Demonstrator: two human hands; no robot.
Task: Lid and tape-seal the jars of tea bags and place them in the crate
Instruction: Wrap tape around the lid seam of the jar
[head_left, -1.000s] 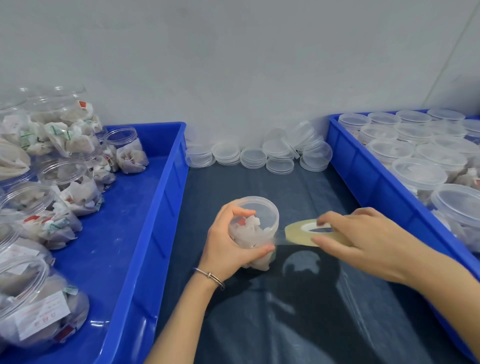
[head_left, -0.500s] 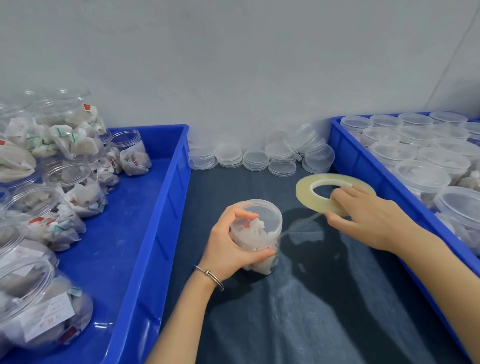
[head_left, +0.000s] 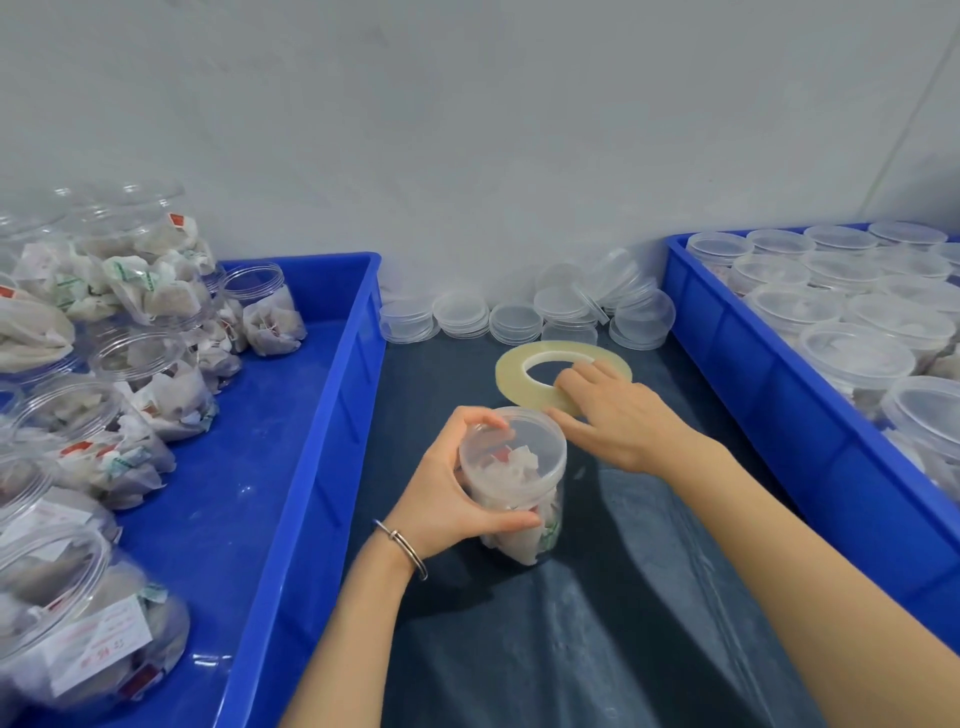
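**Lidded jar held upright while the tape roll is brought to its rim**

The left hand (head_left: 457, 499) grips a clear jar (head_left: 519, 499) of tea bags, fingers curled round its side and thumb across the front; a thin bracelet (head_left: 402, 543) circles the wrist. The jar stands upright on the dark mat (head_left: 597, 623) between two blue crates and carries a translucent lid (head_left: 519, 441). The right hand (head_left: 618, 421) holds a yellowish tape roll (head_left: 524, 376) just behind the jar, fingers curled over the ring's near edge, the thumb close to the lid's rim. Whether tape already adheres to the lid cannot be told. The left crate (head_left: 291, 467) holds open, unlidded jars (head_left: 156, 395) of tea bags, several lying on their sides. The right crate (head_left: 769, 395) holds lidded jars (head_left: 852, 358) packed closely together. Loose spare lids (head_left: 514, 319) lie in low stacks along the wall (head_left: 467, 130), between the crates.
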